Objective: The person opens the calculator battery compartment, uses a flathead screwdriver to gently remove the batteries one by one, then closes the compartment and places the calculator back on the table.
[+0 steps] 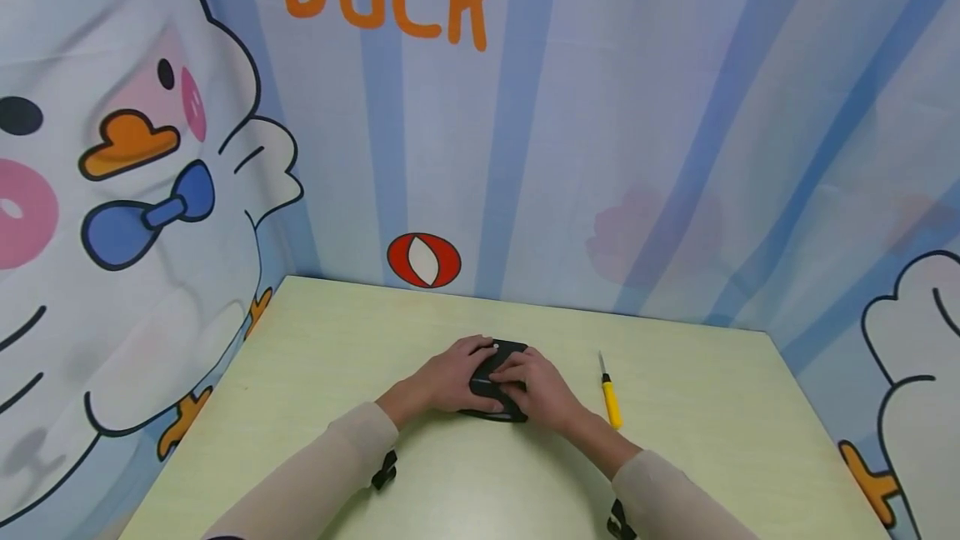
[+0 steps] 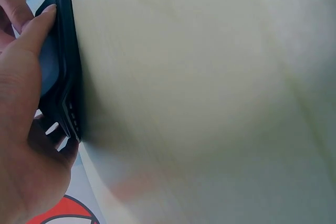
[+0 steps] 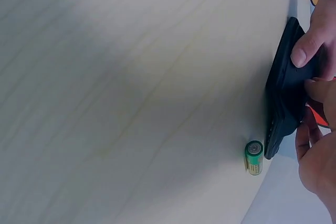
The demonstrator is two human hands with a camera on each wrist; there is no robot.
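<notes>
A flat black device (image 1: 510,348) with a row of small slots along one end lies on the table between both hands. My left hand (image 1: 456,377) grips it from the left, the thumb over its near part and the fingers around its far side. From the right, my right hand (image 1: 542,390) holds it with bent fingers, their tips near the middle of its upper face. The right wrist view shows a green battery (image 3: 254,157) standing on the table close beside the device; in the head view my right hand hides it.
A screwdriver (image 1: 611,398) with a yellow handle lies to the right of my right hand, blade pointing away. The pale table (image 1: 337,332) ends at a printed duck curtain (image 1: 465,148) behind and at the sides.
</notes>
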